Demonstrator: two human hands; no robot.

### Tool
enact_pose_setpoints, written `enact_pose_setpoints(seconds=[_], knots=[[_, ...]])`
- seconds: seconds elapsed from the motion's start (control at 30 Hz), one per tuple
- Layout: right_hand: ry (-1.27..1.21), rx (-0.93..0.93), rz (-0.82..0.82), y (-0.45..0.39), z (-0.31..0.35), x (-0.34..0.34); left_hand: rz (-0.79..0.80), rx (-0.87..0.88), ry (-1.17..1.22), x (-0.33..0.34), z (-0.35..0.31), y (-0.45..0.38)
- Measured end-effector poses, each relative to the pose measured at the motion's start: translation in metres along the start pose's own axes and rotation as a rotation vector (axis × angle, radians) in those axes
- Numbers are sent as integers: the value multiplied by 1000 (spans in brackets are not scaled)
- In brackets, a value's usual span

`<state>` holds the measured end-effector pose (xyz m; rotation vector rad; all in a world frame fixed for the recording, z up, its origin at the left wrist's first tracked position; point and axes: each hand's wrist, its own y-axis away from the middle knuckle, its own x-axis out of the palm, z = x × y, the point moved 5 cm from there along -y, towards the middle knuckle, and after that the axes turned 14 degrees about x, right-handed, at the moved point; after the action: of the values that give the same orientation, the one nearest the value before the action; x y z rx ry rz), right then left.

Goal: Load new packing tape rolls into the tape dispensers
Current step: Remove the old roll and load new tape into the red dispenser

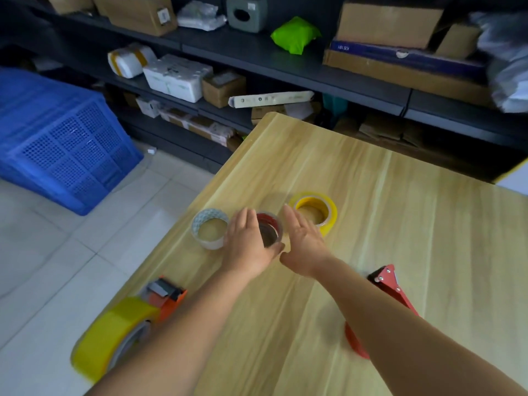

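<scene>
Three tape rolls lie flat in a row on the wooden table (400, 201): a white-cored clear roll (210, 228) on the left, a red-cored roll (268, 227) in the middle, a yellow roll (315, 212) on the right. My left hand (247, 247) rests against the red-cored roll's left side, fingers stretched out. My right hand (304, 247) hovers flat just right of that roll, over the yellow roll's near edge. An orange dispenser (163, 295) loaded with a yellow roll (114, 335) lies at the table's near left edge. A red dispenser (385, 295) lies partly hidden under my right forearm.
A blue plastic crate (57, 138) stands on the tiled floor to the left. Dark shelving (285, 61) with cardboard boxes and parcels runs behind the table. The table's left edge slants close to the loaded dispenser.
</scene>
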<state>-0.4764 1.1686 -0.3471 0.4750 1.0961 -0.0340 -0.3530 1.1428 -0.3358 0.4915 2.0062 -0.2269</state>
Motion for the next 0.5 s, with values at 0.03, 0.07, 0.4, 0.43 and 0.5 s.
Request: enact_pose_setpoints(seconds=[0.03, 0.07, 0.4, 0.43, 0.5], knots=[[31, 52, -5, -5, -8, -2, 19, 10, -35, 1, -3, -2], [64, 106, -1, -9, -15, -4, 41, 18, -58, 2, -7, -4], [377, 191, -71, -19, -52, -5, 131, 172, -139, 4, -37, -13], [337, 189, -73, -17, -54, -7, 124, 190, -127, 4, -40, -13], [220, 185, -84, -11, -57, -19, 108, 237, -113, 3, -48, -12]])
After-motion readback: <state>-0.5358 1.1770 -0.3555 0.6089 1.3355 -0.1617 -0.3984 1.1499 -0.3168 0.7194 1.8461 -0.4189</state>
